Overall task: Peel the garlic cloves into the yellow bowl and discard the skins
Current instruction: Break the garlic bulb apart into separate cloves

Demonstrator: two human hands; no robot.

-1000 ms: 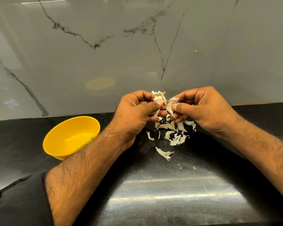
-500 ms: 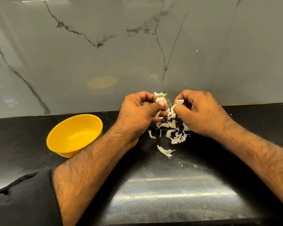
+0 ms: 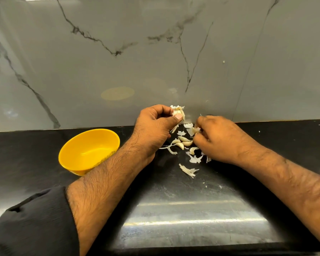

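Observation:
My left hand (image 3: 155, 126) is closed around a partly broken garlic bulb (image 3: 178, 112), held just above the counter near the wall. My right hand (image 3: 220, 137) has dropped lower, its fingertips pinched on a small clove or piece of skin (image 3: 194, 129) over a scatter of loose cloves (image 3: 183, 142) and papery skins (image 3: 189, 169) on the black counter. The yellow bowl (image 3: 78, 145) stands to the left of my left forearm, which hides part of its rim. I see nothing inside the bowl.
The black counter (image 3: 174, 209) runs up to a grey marbled wall (image 3: 155, 61) right behind my hands. A dark sleeve (image 3: 31, 222) covers my left upper forearm at the bottom left. Small skin flecks lie at the right of the pile.
My right hand has pulled away from the bulb and moved down and right toward the pile with a piece in its fingertips. My left hand holds the bulb nearly still.

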